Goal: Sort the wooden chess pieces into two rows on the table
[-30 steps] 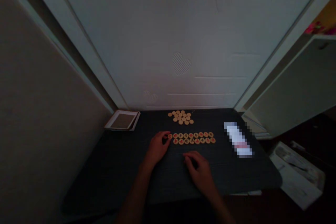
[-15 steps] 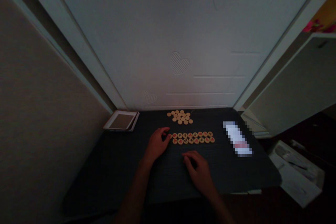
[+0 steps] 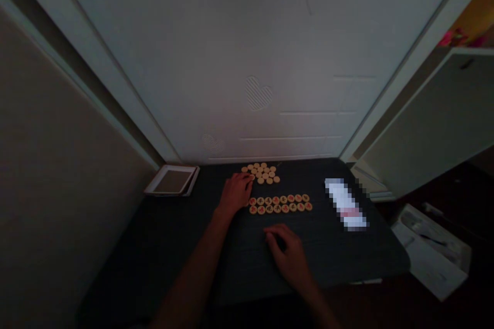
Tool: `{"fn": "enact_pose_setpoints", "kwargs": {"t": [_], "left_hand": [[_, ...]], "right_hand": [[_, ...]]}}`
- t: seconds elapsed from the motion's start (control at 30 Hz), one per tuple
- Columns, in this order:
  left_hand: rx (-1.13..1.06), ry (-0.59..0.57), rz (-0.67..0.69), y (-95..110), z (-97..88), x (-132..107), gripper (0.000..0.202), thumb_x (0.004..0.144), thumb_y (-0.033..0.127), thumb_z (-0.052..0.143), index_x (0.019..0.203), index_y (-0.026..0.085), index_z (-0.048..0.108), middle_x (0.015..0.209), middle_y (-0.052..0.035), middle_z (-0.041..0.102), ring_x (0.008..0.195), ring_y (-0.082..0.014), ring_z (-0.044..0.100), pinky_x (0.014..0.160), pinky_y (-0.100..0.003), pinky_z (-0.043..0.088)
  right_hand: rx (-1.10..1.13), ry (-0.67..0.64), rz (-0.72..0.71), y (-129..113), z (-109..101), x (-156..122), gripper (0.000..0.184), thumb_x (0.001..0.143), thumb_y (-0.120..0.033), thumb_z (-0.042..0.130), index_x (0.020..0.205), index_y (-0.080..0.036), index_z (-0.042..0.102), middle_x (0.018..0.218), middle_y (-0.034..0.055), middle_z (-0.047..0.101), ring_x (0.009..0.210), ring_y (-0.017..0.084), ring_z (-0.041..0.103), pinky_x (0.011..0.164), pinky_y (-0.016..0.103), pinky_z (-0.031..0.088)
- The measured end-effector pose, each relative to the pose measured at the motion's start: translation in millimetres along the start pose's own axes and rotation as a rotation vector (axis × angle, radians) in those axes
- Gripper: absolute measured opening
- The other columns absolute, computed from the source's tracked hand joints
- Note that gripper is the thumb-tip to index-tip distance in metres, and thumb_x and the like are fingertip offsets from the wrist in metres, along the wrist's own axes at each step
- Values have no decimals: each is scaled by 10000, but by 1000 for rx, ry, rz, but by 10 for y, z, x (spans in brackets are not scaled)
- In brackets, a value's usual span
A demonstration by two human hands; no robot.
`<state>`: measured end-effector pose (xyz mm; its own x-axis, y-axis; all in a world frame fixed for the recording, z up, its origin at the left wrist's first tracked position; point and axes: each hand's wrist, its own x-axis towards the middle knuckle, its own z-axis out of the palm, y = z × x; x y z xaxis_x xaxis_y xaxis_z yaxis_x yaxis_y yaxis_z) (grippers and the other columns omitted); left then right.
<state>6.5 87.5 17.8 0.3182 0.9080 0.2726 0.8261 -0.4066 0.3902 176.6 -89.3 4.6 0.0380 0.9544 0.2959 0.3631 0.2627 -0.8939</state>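
Two rows of round wooden Chinese chess pieces (image 3: 277, 208), marked in red and black, lie face up on the dark table. Behind them is a loose cluster of plain-looking discs (image 3: 265, 174), their markings not visible. My left hand (image 3: 236, 193) reaches over the left end of the rows, its fingertips at a disc (image 3: 252, 177) on the cluster's near left edge. Its thumb is apart from the fingers. My right hand (image 3: 288, 257) rests on the table in front of the rows, fingers curled and thumb against the index fingertip, with nothing visible in it.
A shallow box or frame (image 3: 173, 166) sits at the table's back left. On the right lies a pixelated bright object (image 3: 345, 203). A white panel wall (image 3: 293, 87) rises behind the dark table (image 3: 347, 262). An open white box (image 3: 436, 272) stands lower right.
My left hand has moved from the left end of the near rows up and away to the cluster of discs. My right hand stays in place. The view has shifted slightly.
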Motion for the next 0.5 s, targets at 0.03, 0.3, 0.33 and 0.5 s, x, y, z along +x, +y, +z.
{"fn": "enact_pose_setpoints", "kwargs": {"t": [0.03, 0.3, 0.33, 0.5], "left_hand": [[8, -2, -8, -17, -12, -21, 264, 931, 255, 562, 1123, 292, 739, 1264, -58, 696, 1158, -289, 588, 987, -436, 464], [36, 26, -85, -112, -113, -45, 182, 911, 374, 619, 907, 267, 766, 1166, -58, 741, 1079, -297, 639, 951, -434, 452], [32, 25, -90, -111, -112, -26, 172, 899, 384, 635, 885, 266, 760, 1115, -55, 755, 1048, -291, 651, 933, -419, 459], [7, 8, -122, -123, -75, 13, 132, 842, 387, 699, 856, 260, 734, 860, -41, 761, 867, -256, 687, 803, -346, 494]], "right_hand": [[0, -3, 1, -1, -2, -2, 202, 967, -287, 557, 1026, -239, 745, 948, 61, 745, 883, 206, 703, 823, 328, 561], [12, -33, 33, 5, -9, -13, 188, 967, -268, 557, 1018, -249, 737, 983, 54, 736, 925, 208, 696, 850, 325, 544], [10, -32, 34, 8, -8, -13, 185, 966, -263, 559, 1018, -248, 736, 981, 53, 735, 924, 207, 695, 852, 325, 542], [4, -25, 31, 28, 1, -15, 176, 963, -259, 563, 1012, -241, 730, 973, 53, 733, 913, 205, 693, 851, 324, 538]]}}
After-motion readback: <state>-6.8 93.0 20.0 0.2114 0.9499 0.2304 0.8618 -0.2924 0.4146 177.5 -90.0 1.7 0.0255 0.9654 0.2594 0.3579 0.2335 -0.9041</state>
